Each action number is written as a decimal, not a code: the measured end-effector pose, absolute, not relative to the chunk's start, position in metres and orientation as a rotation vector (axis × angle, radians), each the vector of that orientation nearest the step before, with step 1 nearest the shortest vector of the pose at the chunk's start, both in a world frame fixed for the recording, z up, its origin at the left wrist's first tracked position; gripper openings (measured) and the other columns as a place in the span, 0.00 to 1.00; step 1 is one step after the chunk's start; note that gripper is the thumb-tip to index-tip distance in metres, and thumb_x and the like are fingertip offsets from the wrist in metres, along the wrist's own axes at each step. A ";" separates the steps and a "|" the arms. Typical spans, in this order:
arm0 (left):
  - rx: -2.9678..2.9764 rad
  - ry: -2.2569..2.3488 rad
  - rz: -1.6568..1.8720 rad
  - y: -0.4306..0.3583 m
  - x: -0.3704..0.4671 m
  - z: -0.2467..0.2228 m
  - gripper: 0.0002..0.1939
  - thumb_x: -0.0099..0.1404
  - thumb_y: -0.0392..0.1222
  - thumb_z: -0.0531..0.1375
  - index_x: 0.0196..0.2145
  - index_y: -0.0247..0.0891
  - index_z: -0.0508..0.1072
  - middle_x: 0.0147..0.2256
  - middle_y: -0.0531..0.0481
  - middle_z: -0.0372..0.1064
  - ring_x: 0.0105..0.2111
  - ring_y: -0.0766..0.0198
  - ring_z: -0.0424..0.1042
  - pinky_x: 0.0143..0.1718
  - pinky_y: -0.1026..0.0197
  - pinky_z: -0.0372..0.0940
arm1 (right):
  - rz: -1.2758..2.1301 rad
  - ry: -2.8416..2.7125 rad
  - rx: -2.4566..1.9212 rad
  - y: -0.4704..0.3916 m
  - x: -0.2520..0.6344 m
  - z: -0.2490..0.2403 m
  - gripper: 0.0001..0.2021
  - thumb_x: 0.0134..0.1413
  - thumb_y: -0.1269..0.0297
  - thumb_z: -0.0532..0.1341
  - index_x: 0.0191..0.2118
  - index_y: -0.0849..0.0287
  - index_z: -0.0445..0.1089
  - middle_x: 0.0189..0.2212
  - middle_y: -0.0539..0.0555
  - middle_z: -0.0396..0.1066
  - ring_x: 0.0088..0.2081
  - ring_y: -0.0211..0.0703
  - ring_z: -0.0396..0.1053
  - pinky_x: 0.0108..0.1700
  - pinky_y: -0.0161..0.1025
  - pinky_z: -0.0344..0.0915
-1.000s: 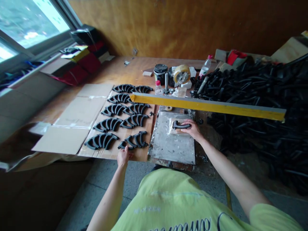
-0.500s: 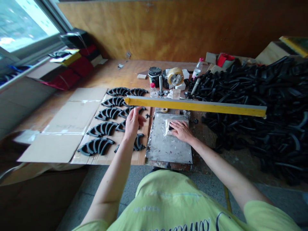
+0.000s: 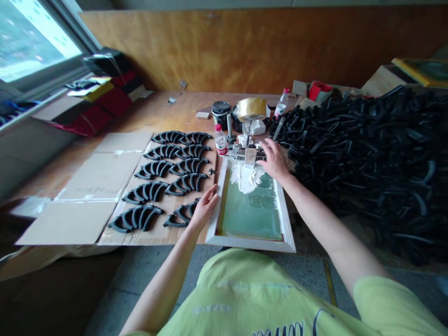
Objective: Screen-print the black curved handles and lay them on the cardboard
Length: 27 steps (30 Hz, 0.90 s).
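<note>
A white-edged frame [image 3: 287,224] with a green screen [image 3: 250,214] lies flat in front of me, over the metal plate's place. White paste [image 3: 248,179] is spread near its far end, where a squeegee-like blade [image 3: 250,156] stands in it. My left hand [image 3: 207,205] rests at the frame's left edge, fingers stretched, holding nothing visible. Above the frame's far right corner my right hand [image 3: 275,158] has its fingers apart, close to the blade and not seen touching it. Black curved parts [image 3: 138,218] lie in fanned rows on cardboard at the left.
A large pile of black parts [image 3: 360,154] covers the right side. Behind the frame stand a small bottle [image 3: 220,142], a black tub [image 3: 221,112], a tape roll [image 3: 251,109] and another bottle [image 3: 281,105]. Flattened cardboard [image 3: 100,175] lies at the left.
The raised frame has come down flat over the metal plate. My left hand has moved down to its left edge; my right hand has left the plate and moved to the far end.
</note>
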<state>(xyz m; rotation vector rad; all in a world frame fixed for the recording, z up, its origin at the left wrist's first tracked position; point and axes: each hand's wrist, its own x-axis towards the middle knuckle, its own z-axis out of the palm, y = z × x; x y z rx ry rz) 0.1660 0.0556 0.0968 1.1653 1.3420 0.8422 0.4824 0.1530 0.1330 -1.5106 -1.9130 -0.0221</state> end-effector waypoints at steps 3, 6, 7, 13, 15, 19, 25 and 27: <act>1.134 1.400 0.779 0.054 0.170 0.062 0.37 0.60 0.56 0.60 0.63 0.38 0.61 0.32 0.49 0.74 0.29 0.63 0.72 0.30 0.65 0.65 | 0.050 -2.185 -1.591 0.166 0.448 0.125 0.17 0.52 0.68 0.64 0.49 0.59 0.71 0.46 0.61 0.71 0.50 0.55 0.65 0.51 0.47 0.63; 1.149 1.443 0.791 0.055 0.171 0.048 0.34 0.60 0.55 0.60 0.60 0.38 0.65 0.34 0.48 0.75 0.34 0.61 0.73 0.35 0.63 0.66 | 0.193 -2.298 -1.725 0.157 0.435 0.113 0.08 0.54 0.72 0.60 0.40 0.59 0.72 0.36 0.59 0.74 0.42 0.51 0.68 0.44 0.41 0.62; 1.148 1.447 0.796 0.055 0.171 0.047 0.33 0.59 0.55 0.60 0.59 0.38 0.67 0.35 0.48 0.75 0.34 0.60 0.73 0.36 0.62 0.67 | 0.214 -2.327 -1.723 0.149 0.435 0.109 0.07 0.54 0.72 0.60 0.38 0.59 0.72 0.35 0.58 0.74 0.41 0.50 0.69 0.44 0.40 0.62; 1.144 1.468 0.814 0.055 0.169 0.048 0.30 0.58 0.55 0.61 0.56 0.39 0.71 0.38 0.46 0.76 0.38 0.58 0.73 0.40 0.61 0.67 | 0.291 -2.676 -1.272 0.100 0.453 0.118 0.13 0.49 0.79 0.56 0.36 0.57 0.73 0.36 0.54 0.74 0.42 0.46 0.69 0.42 0.38 0.60; 1.156 1.469 0.810 0.055 0.169 0.049 0.30 0.59 0.55 0.61 0.56 0.38 0.71 0.39 0.45 0.76 0.39 0.57 0.73 0.41 0.61 0.67 | 0.323 -2.713 -1.249 0.101 0.455 0.124 0.10 0.50 0.76 0.58 0.34 0.55 0.73 0.34 0.52 0.74 0.40 0.45 0.69 0.40 0.37 0.60; 1.173 1.444 0.784 0.054 0.169 0.053 0.32 0.60 0.57 0.59 0.57 0.37 0.69 0.38 0.45 0.75 0.37 0.59 0.73 0.38 0.62 0.66 | 0.197 -2.544 -1.373 0.106 0.448 0.119 0.09 0.54 0.74 0.56 0.35 0.57 0.73 0.34 0.55 0.73 0.42 0.48 0.68 0.41 0.39 0.61; 1.149 1.447 0.766 0.054 0.170 0.055 0.34 0.59 0.59 0.60 0.58 0.37 0.68 0.34 0.47 0.75 0.32 0.62 0.73 0.30 0.65 0.65 | 0.272 -2.553 -1.215 0.091 0.449 0.107 0.11 0.55 0.74 0.56 0.40 0.58 0.74 0.37 0.56 0.74 0.44 0.49 0.68 0.46 0.41 0.62; 1.131 1.437 0.761 0.054 0.169 0.061 0.35 0.59 0.59 0.60 0.58 0.38 0.67 0.33 0.48 0.75 0.30 0.62 0.72 0.29 0.65 0.64 | 0.294 -2.465 -1.344 0.106 0.447 0.117 0.10 0.56 0.68 0.60 0.43 0.55 0.74 0.37 0.54 0.74 0.41 0.48 0.69 0.43 0.40 0.63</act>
